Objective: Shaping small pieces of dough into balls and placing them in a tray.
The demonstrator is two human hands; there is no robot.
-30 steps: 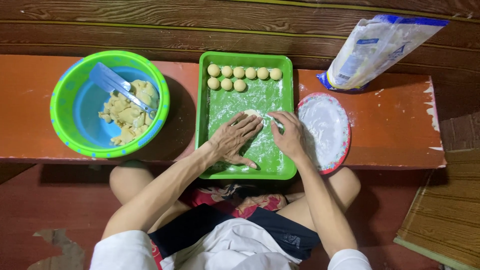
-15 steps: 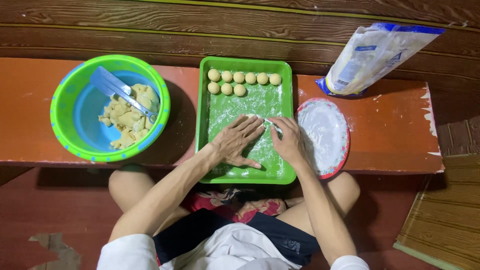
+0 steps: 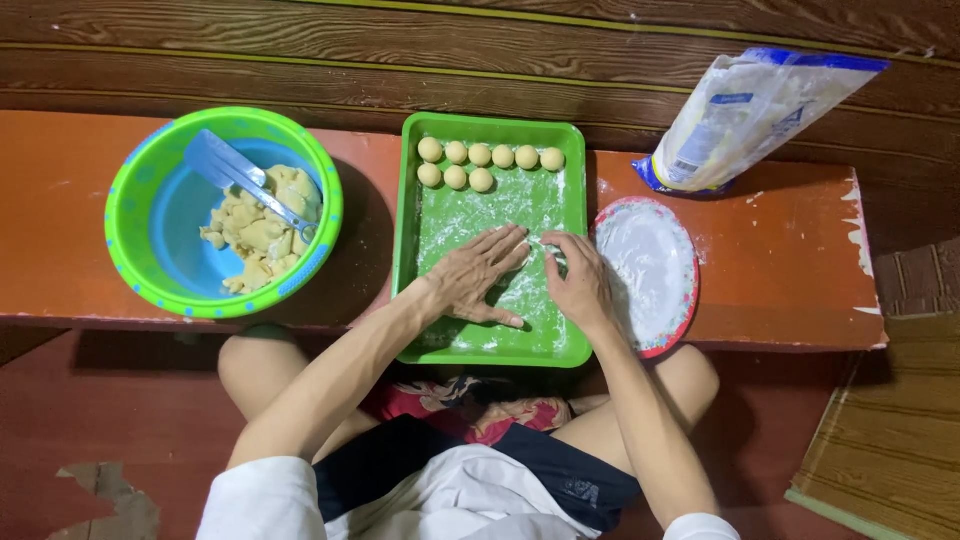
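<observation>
A green rectangular tray (image 3: 410, 250) dusted with white flour sits on an orange bench. Several small round dough balls (image 3: 480, 165) lie in two rows at its far end. My left hand (image 3: 478, 275) rests flat on the floured tray, fingers spread. My right hand (image 3: 578, 280) is beside it at the tray's right side, fingers curved down onto the flour. Whether anything lies under either palm is hidden.
A green and blue bowl (image 3: 140, 245) at the left holds yellowish dough (image 3: 262, 232) and a blue spatula (image 3: 225, 170). A floured round plate (image 3: 660, 265) lies right of the tray. A flour bag (image 3: 745, 115) leans at the back right. My knees are below the bench edge.
Both hands have slid slightly over the floured tray, the left one spreading flatter. The dough balls and bowl have not moved.
</observation>
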